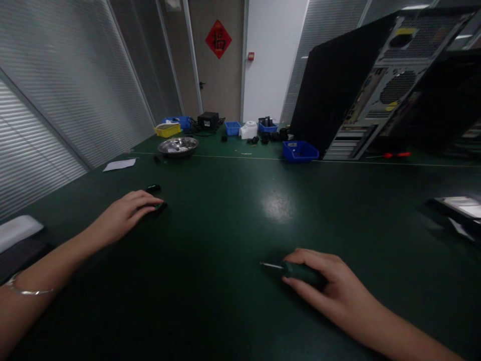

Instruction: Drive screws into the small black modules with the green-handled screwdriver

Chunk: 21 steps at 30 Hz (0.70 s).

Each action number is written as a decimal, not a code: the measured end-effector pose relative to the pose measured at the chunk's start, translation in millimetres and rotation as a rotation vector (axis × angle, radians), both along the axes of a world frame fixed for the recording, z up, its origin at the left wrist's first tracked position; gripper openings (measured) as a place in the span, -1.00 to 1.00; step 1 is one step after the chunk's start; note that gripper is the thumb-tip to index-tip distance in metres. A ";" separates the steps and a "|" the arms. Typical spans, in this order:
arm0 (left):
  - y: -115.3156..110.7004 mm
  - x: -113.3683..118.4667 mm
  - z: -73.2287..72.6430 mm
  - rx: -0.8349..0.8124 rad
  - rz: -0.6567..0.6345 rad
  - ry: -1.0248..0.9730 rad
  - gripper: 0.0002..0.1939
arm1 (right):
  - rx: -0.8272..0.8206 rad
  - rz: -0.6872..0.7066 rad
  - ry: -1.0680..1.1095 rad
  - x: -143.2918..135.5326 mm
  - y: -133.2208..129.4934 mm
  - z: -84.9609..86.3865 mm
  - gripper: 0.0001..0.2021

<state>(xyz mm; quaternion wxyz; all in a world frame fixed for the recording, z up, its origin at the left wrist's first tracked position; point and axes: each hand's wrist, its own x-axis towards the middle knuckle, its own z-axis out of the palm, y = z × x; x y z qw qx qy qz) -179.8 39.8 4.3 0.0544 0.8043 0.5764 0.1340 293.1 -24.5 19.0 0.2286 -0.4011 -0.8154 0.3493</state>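
Note:
On the left of the green table, my left hand (131, 210) pinches a small dark piece (161, 207) at or just above the surface. Another small black piece (153, 188) lies just beyond its fingers. My right hand (326, 281), at the lower right, is wrapped round the dark green handle of a screwdriver (296, 271). The metal shaft points left, and its tip is near the middle of the table. My right palm hides the rear end of the handle.
A metal bowl (178, 146) and white paper (119, 165) lie at the back left. Blue bins (300, 152), a yellow tray (168, 130) and a computer case (349, 85) stand along the back. At the right edge is a dark flat device (458, 208); a white object (18, 231) is at the left.

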 end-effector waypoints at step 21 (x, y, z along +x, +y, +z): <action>-16.6 28.3 22.3 -0.051 0.072 -0.033 -0.59 | 0.001 0.003 -0.002 0.4 1.0 -2.5 -0.88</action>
